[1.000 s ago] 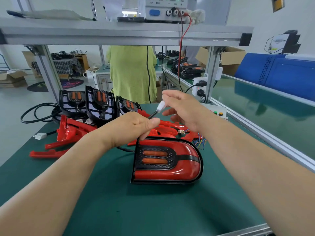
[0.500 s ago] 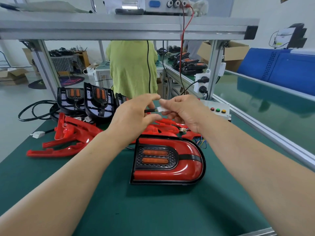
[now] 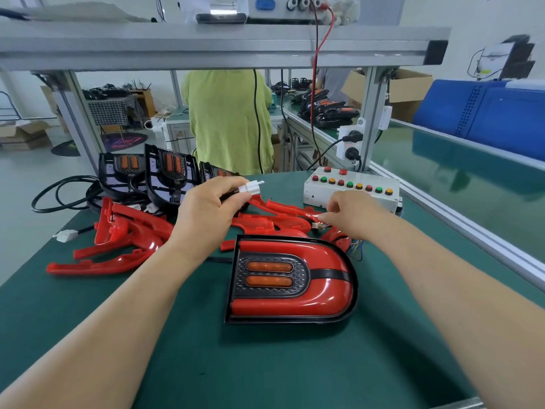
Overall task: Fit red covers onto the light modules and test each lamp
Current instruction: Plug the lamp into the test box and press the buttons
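Observation:
A lamp with its red cover fitted lies flat on the green mat, two orange strips showing in its black panel. My left hand holds the lamp's white connector above the mat, its black lead running down under my palm. My right hand reaches down to a small plug with coloured wires lying among loose red covers. More red covers lie at the left. Bare black light modules lean behind them.
A white test box with red, green and yellow buttons sits at the back right. A black cable and a white plug lie at the left. A person in a green top stands beyond the bench. Aluminium frame posts flank the bench.
My two hands held the white connector together before. Now my right hand has let go and dropped right to the small wired plug, while my left hand keeps the connector.

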`<state>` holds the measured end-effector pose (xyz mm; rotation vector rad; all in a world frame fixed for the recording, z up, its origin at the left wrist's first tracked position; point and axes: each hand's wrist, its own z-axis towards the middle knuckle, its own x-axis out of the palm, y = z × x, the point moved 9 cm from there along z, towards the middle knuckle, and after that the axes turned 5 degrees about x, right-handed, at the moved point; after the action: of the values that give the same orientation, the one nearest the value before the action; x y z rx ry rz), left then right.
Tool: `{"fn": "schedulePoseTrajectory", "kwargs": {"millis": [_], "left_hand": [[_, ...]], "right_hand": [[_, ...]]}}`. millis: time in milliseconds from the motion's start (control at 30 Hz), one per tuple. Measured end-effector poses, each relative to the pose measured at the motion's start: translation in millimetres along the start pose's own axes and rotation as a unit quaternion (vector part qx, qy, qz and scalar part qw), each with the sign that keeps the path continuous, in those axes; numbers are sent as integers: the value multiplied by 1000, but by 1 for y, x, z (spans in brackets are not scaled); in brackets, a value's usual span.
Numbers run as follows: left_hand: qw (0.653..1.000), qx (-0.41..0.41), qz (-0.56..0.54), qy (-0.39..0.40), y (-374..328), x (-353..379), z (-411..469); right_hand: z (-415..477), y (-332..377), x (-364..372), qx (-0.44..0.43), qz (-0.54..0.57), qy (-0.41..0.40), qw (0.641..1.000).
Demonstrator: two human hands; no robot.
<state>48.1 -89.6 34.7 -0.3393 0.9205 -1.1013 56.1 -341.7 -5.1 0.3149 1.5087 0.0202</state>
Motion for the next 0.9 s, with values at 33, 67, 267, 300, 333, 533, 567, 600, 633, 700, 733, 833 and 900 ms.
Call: {"fn": "schedulePoseTrajectory", "kwargs": {"millis": [33,67,267,300,333,533,567,600,633,700,733,833,900], "left_hand": [[1000,-7,1,-1,2,0,0],[1000,-12,3,-1,4,0,0],[999,-32,14,35,9,9,-5],[999,-36,13,36,11,9,-6],[999,-39,11,36,12,9,-7],[998,-58,-4,40,12,17,-9],[997,-58,-4,44,11,20,-9],[997,-58,-3,49,10,22,-9],[997,-58,-3,55,9,24,-9],[996,-55,-1,66,8,28,-8],[996,-53,0,71,8,29,-8],[995,-50,-2,92,8,34,-7],[993,-47,-2,108,6,37,-6]], "right_hand": [[2,-2,4,9,-14,3,1000],[2,-3,7,19,-39,10,999],[6,-6,26,40,-83,34,995],[5,-8,29,41,-64,34,997],[4,-11,31,42,-30,27,998],[-13,-22,16,-15,254,-98,962],[-17,-21,13,-20,297,-108,948],[-19,-20,11,-25,334,-109,936],[-22,-16,9,-34,362,-106,926],[-26,-8,8,-59,387,-91,916],[-28,-4,9,-68,389,-82,915],[-31,1,9,-79,404,-70,909],[-32,2,8,-81,412,-79,904]]}}
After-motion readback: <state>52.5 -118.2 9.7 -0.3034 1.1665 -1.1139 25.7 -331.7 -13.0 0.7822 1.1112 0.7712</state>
